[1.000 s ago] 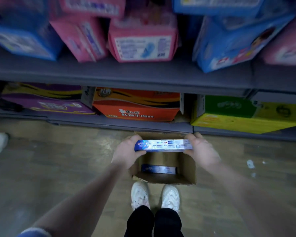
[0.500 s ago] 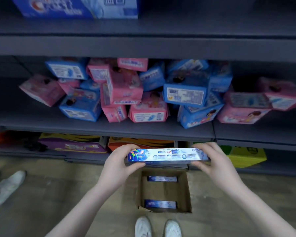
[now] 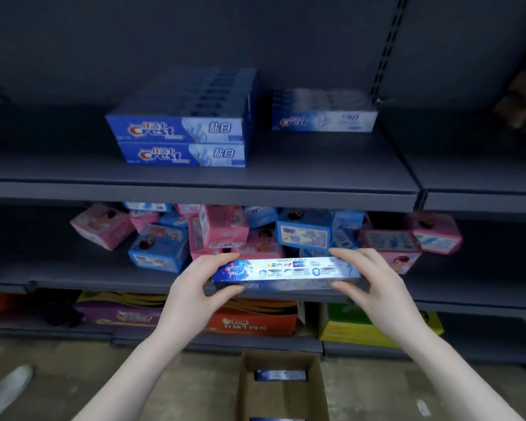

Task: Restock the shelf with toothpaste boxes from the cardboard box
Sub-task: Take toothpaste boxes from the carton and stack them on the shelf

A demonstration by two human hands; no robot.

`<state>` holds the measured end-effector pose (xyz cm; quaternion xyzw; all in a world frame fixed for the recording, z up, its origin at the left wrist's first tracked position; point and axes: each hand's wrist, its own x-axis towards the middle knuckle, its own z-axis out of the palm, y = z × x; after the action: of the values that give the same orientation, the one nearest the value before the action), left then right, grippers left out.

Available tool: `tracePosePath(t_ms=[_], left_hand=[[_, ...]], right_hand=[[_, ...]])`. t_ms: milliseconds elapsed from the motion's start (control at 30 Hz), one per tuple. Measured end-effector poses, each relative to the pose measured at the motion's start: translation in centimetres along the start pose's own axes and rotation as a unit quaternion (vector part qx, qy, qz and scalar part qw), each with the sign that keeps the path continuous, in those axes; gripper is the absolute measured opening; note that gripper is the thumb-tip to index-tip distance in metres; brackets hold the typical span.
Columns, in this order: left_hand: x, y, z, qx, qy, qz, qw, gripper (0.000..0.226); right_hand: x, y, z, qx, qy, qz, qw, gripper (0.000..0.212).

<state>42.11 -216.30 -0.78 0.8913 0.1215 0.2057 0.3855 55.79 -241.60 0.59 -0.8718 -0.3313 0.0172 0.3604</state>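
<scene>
The toothpaste box (image 3: 286, 273) is a long, thin carton held level in the air in front of the middle shelf, below the upper shelf (image 3: 195, 189) where it most likely belongs. It looks light, a tube in thin card: stiff along its length, but the broad faces would probably dent under a hard squeeze, and the glossy print may be a little slippery. The ends are the sensible place to hold it, and that is where it is held: the left hand (image 3: 195, 287) pinches the left end with the thumb underneath and fingers on top, and the right hand (image 3: 374, 284) grips the right end the same way, so both are grasping the carton. On the upper shelf sit a stack of blue toothpaste boxes (image 3: 179, 138) and, just beside it to the right, a paler stack (image 3: 324, 113) that is blurred. To set the carton down squarely, a flat slide onto one stack would probably suit better than a drop. Behind the hands lies a jumble of pink and blue packs (image 3: 225, 232). On the floor below stands the cardboard box (image 3: 243, 390), open, with more toothpaste cartons inside.
</scene>
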Motion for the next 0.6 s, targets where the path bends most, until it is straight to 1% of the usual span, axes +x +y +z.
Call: tracePosePath(t_ms=[167,233,333,467,600], left_hand=[[1.6,3.0,-1.6,-0.002,0.033,0.065,0.997,0.051],[2.2,3.9,-2.0,0.0,0.041,0.08,0.996,0.051],[3.3,5.2,-2.3,-0.001,0.054,0.091,0.994,0.046],[5.1,6.8,-2.3,-0.002,0.059,0.1,0.993,0.052],[6.9,8.3,-1.7,-0.004,0.068,0.112,0.991,0.051]], right_hand=[[0.7,-1.2,-3.2,-0.031,0.065,-0.078,0.994,0.051],[1.0,-1.4,-4.3,-0.028,0.079,-0.09,0.992,0.051],[1.8,-1.6,-5.8,-0.024,0.1,-0.104,0.989,0.051],[3.0,-1.9,-7.6,-0.029,0.111,-0.09,0.989,0.05],[4.3,-1.6,-9.1,-0.025,0.122,-0.082,0.989,0.051]])
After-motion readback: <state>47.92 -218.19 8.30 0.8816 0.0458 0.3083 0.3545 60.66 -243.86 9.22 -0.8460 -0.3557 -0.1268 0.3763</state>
